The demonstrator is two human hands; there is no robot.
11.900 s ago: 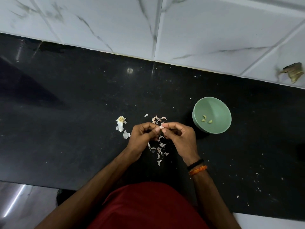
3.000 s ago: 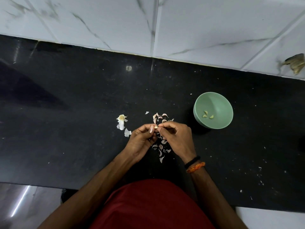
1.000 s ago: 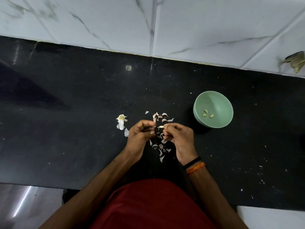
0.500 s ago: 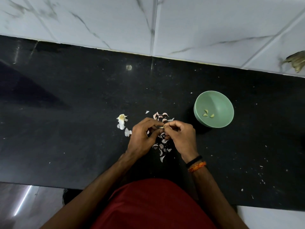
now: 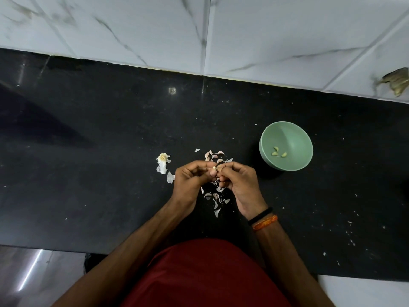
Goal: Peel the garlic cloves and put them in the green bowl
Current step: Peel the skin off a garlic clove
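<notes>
A small garlic clove (image 5: 215, 167) is pinched between the fingertips of both hands above the black counter. My left hand (image 5: 192, 181) grips it from the left and my right hand (image 5: 237, 182) from the right. The clove is mostly hidden by my fingers. The green bowl (image 5: 296, 138) stands to the right of my hands, apart from them, with three peeled cloves (image 5: 278, 152) on its bottom. Several loose pinkish-white skins (image 5: 215, 198) lie under and behind my hands.
A garlic root stub with white husk bits (image 5: 163, 163) lies left of my hands. The white tiled wall (image 5: 199, 32) rises behind the black counter (image 5: 88, 134). A dried brown scrap (image 5: 396, 82) clings to the wall at far right. White crumbs dot the counter's right side.
Both hands have stayed together over the skins, fingers working on the clove. More skins lie behind my hands than 11.9 s ago. The bowl and its three cloves are unchanged.
</notes>
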